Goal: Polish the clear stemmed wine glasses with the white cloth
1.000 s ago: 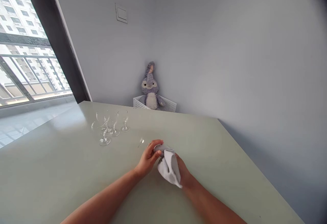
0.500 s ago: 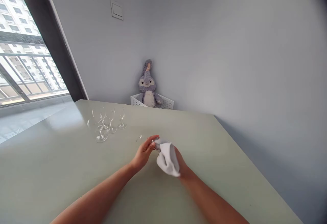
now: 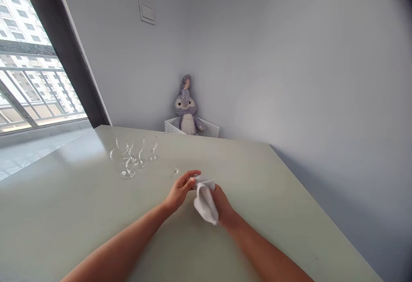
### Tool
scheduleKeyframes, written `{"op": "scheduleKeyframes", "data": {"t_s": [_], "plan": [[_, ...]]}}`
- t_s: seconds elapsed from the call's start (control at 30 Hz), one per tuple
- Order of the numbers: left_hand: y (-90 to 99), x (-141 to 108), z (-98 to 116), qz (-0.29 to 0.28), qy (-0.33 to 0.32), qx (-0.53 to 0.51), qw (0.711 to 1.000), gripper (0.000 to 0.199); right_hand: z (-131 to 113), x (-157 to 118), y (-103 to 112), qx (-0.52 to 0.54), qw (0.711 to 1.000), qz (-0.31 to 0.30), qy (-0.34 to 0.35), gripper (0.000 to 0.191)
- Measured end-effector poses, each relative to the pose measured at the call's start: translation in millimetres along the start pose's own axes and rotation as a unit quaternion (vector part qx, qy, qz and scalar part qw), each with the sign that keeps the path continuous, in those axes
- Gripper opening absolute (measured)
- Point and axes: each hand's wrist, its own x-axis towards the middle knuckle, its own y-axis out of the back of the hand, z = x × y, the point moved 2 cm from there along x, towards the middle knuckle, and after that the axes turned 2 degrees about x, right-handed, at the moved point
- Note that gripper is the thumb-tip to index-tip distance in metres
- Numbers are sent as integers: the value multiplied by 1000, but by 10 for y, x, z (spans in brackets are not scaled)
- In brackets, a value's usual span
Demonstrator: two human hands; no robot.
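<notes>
A white cloth (image 3: 206,202) hangs from my right hand (image 3: 222,202), whose fingers are wrapped in it and partly hidden. My left hand (image 3: 180,189) is closed around a clear glass (image 3: 194,180), held in front of me above the table. Most of that glass is covered by the cloth and my fingers. Part of its clear stem and foot (image 3: 175,171) seems to stick out beyond my left hand, though it is faint and I cannot tell whether it belongs to the same glass.
Several clear stemmed glasses (image 3: 128,172) stand upright at the back left of the pale green table (image 3: 273,239). Beyond the far edge, a purple plush rabbit (image 3: 186,106) sits in a white perforated basket (image 3: 210,131). Walls and a window surround the table.
My right hand has shifted slightly left with the cloth, and the cloth's hanging end has swung left. My left hand stays nearly in place.
</notes>
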Motion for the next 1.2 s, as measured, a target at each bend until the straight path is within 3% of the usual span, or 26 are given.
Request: {"op": "scheduleKeyframes", "data": {"t_s": [0.1, 0.17, 0.23, 0.3, 0.37, 0.43, 0.53, 0.67, 0.73, 0.8, 0.87, 0.93, 1.03, 1.1, 1.2], "plan": [[65, 40, -6, 5, 54, 37, 998, 39, 55, -81, -44, -172, 976, -76, 107, 26], [62, 35, -33, 8, 80, 38, 996, 44, 81, -98, -34, -244, 953, -84, 157, 23], [20, 7, -59, 7, 78, 0, 997, 42, 74, -63, 3, -208, 968, -47, 134, 25], [-26, -21, -69, 5, 52, -32, 998, 42, 41, -9, 36, -83, 995, 1, 55, 30], [-41, -25, -66, -1, 18, -10, 1000, 43, 5, 25, 31, 33, 999, 11, -30, 33], [-9, 3, -63, -2, -8, 50, 999, 41, -17, 24, 9, 70, 995, 0, -70, 32], [85, 75, -101, -2, 10, 121, 993, 39, 6, -18, 1, -26, 1000, -14, -7, 28], [116, 97, -177, -1, 37, 146, 989, 44, 97, -37, 22, -180, 979, -43, 87, 18], [69, 57, -177, 5, 18, 132, 991, 43, 105, 0, 50, -114, 991, -27, 59, 21], [9, 8, -145, -4, -3, 110, 994, 47, 76, 40, 60, 31, 999, -13, -16, 29], [-24, -21, -95, -24, -30, 101, 994, 50, 30, 53, 39, 154, 984, -23, -85, 35], [-5, -11, -55, -36, -48, 112, 992, 48, -3, 36, 9, 176, 979, -42, -98, 35], [95, 60, -71, -25, -18, 162, 986, 50, 22, -18, -22, 22, 997, -70, -1, 29], [155, 100, -121, -6, 23, 204, 979, 52, 80, -45, -37, -116, 987, -82, 73, 23], [150, 96, -181, 3, 47, 224, 973, 58, 151, -23, -19, -166, 980, -62, 88, 19]]}}
